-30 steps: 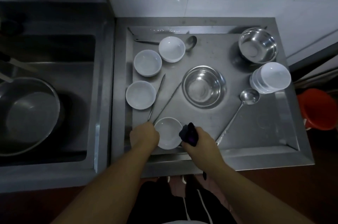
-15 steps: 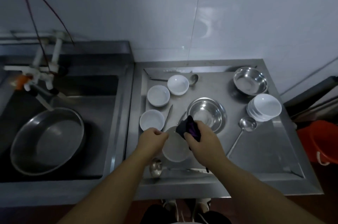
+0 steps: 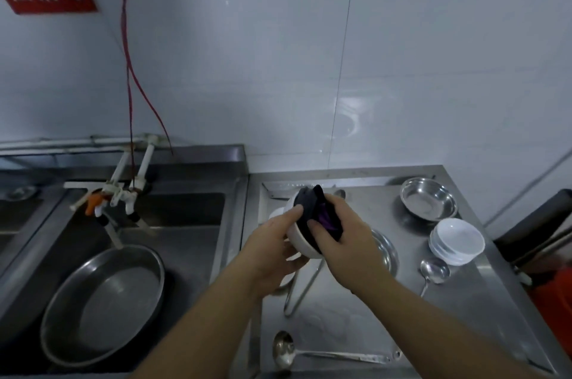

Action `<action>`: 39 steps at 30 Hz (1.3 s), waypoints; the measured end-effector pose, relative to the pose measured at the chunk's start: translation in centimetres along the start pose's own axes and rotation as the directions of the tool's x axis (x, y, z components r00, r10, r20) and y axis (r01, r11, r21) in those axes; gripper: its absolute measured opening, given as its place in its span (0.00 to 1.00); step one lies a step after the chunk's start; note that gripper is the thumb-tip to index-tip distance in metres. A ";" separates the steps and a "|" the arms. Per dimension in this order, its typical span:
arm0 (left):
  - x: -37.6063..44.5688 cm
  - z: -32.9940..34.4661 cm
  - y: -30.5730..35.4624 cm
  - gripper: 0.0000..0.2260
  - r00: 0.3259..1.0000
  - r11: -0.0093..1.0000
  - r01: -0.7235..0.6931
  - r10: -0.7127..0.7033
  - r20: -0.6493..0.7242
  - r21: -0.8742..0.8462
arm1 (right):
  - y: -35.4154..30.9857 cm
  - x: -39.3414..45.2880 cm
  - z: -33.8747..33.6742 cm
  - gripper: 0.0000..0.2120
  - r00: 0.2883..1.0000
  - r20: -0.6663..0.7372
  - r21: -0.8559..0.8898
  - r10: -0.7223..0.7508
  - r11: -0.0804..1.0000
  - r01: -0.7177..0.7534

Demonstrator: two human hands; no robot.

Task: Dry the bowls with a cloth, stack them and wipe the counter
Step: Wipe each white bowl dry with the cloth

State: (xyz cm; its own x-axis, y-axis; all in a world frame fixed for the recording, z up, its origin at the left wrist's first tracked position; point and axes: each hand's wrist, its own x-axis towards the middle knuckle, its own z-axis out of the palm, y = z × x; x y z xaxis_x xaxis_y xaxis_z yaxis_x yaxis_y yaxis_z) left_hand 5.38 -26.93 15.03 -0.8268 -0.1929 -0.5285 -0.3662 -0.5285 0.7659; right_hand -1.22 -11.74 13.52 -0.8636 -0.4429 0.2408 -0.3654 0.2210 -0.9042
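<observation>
I hold a white bowl (image 3: pixel 301 241) up off the surface (image 3: pixel 483 310), tilted on its side, above the left part of the drainboard. My left hand (image 3: pixel 272 250) cups it from beneath and from the left, with the thumb lying along its rim and the fingers (image 3: pixel 295 255) curled under its base. My right hand (image 3: pixel 343 236) grips a dark cloth (image 3: pixel 312 208) with a purple fold, its fingers (image 3: pixel 318 231) bent over the wad and pressing it into the bowl's mouth.

Behind the raised bowl another white bowl (image 3: pixel 275 213) peeks out at the left, mostly hidden. To the right of my right wrist a steel bowl (image 3: pixel 387 251) sits half covered by my hand. Farther right, near the surface's right edge, stands a stack of white bowls (image 3: pixel 456 241), and behind it, close to the back corner, a second steel bowl (image 3: pixel 428 198). A ladle (image 3: pixel 433 272) lies just in front of the stack, and tongs (image 3: pixel 298 289) lie under my wrists. Along the near lip rests another ladle (image 3: pixel 284 347), its handle pointing right. Between the tongs, the two ladles and the raised right rim there is a stretch of bare steel.

On the left, past the raised divide, the sink (image 3: pixel 185 224) holds a wide steel basin (image 3: pixel 105 301), with a tap (image 3: pixel 117 196) over its back edge.
</observation>
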 end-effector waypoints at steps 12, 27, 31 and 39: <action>-1.1 1.8 2.5 0.34 0.937 0.981 -0.054 0.113 0.330 -0.184 | -5.4 1.4 -2.1 0.12 0.985 0.172 0.127 -0.023 0.992 0.001; -1.0 2.4 2.6 0.33 0.954 0.959 -0.275 0.280 0.104 -0.063 | -8.3 4.2 -2.3 0.13 0.888 0.413 -0.478 0.204 0.878 0.020; -1.2 1.4 3.0 0.38 0.925 0.934 -0.350 0.334 0.178 0.069 | -10.3 5.5 -3.4 0.12 0.799 0.464 -0.426 0.383 0.887 -0.177; -2.5 -0.4 3.4 0.50 0.837 0.943 -0.331 0.314 0.448 -0.042 | -10.1 3.9 -3.9 0.10 0.700 0.504 0.272 0.506 0.676 -0.685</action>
State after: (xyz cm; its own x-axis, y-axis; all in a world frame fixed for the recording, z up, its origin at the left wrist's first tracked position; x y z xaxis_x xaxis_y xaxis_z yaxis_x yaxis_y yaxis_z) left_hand 6.39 -28.63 18.84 -0.9984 0.0429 -0.0376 -0.0534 -0.4687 0.8818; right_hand -2.28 -12.35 24.96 -0.6147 -0.6358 -0.4667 0.4387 0.2161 -0.8723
